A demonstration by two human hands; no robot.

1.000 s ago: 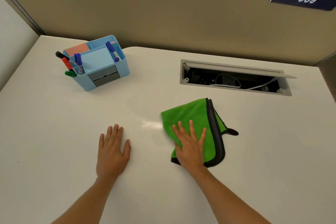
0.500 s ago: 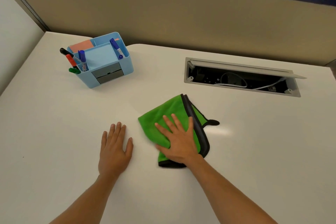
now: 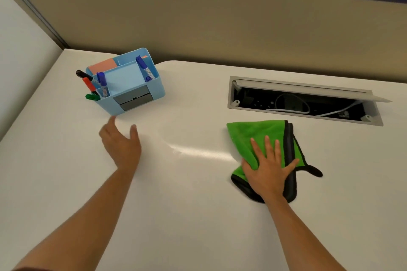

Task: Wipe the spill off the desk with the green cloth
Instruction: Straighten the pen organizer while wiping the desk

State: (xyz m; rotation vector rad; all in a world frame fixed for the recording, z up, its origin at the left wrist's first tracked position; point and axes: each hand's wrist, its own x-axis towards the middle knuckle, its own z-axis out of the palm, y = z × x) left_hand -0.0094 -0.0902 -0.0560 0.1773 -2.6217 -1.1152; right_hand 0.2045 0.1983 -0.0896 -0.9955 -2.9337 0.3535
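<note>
Our right hand [image 3: 267,174] lies flat and spread wide on the green cloth [image 3: 253,136], palm down, fingers fanned toward the far side; it presses the cloth rather than gripping it. The cloth is folded, with its dark trim [image 3: 289,145] running under the outer fingers and a small dark tab [image 3: 315,171] sticking out to the right. It sits on the right half of the bench [image 3: 198,215], just in front of the cable hatch [image 3: 304,100], close to the hatch's near rim but not touching it.

Our left hand [image 3: 122,141] is open and holds nothing — fingers loosely extended toward the blue organiser [image 3: 130,86], the fingertips blurred just short of its near corner. We cannot tell whether the palm touches the bench or hangs a little above it.

Between the two hands a pale sheen [image 3: 193,149] shows on the white top; whether it is wet or only a glare of light we cannot tell.

The organiser stands at the far left, markers [image 3: 102,82] leaning out of its compartments, near the curved back edge. The hatch lid is propped open, with white cables [image 3: 293,105] inside. The tan partition [image 3: 198,17] closes the far side, and a pale wall [image 3: 22,50] closes the left. The widest open room is the near half of the bench — bare white on both sides of our forearms — and the stretch between the hands.
</note>
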